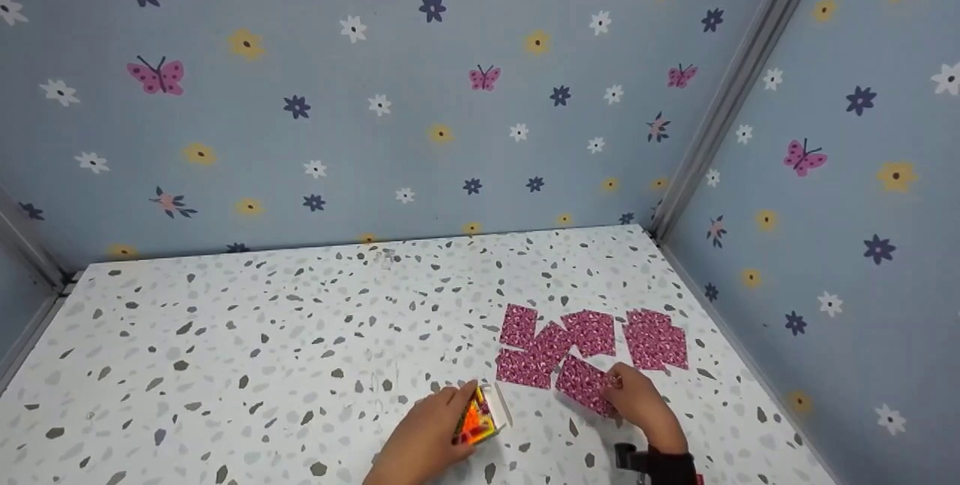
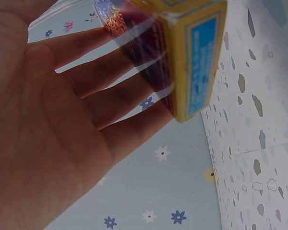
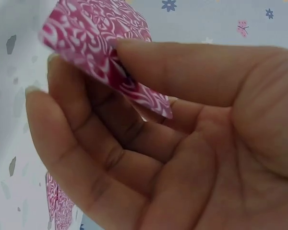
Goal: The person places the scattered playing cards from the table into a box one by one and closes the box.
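We pinched a thin, bendy pink card [image 3: 105, 57] by its edge with our right hand [image 1: 637, 399], low in the frame. Our left hand [image 1: 424, 440], its fingers [image 2: 110, 96] closed around it, gripped the light, stiff card box [image 1: 480, 417] by its sides.

Head view high, facing down at table [image 1: 300, 335]; wrist views close (palm-side), sharing it.

A: Left hand [image 2: 53, 124], palm to camera, fingers [image 2: 101, 72] spread behind a yellow box [image 2: 182, 62], touching it.
B: Label?
A: Blue panel, unreadable. Speckled desk [image 2: 259, 143] at right; flowered blue wall [image 2: 153, 191] beyond.
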Demonstrator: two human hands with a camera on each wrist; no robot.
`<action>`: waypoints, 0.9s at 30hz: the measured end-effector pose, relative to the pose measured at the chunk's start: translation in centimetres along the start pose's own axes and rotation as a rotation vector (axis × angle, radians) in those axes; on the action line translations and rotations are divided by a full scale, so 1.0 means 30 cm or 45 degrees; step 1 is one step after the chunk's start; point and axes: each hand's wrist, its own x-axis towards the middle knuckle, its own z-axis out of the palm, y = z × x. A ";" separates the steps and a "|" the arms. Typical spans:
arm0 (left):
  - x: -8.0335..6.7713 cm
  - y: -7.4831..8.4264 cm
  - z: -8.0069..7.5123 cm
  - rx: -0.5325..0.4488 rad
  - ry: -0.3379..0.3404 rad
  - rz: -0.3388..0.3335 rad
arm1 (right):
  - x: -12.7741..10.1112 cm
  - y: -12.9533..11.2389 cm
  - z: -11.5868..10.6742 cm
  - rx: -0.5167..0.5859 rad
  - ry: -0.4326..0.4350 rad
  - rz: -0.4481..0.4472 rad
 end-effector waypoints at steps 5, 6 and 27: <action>-0.004 0.002 -0.001 0.001 0.014 0.001 | -0.009 -0.016 -0.001 0.067 0.020 -0.029; -0.005 0.002 -0.001 0.000 0.016 0.001 | -0.011 -0.020 0.000 0.087 0.019 -0.026; -0.002 0.000 0.001 0.014 0.006 -0.002 | -0.036 -0.090 -0.002 0.402 -0.063 -0.184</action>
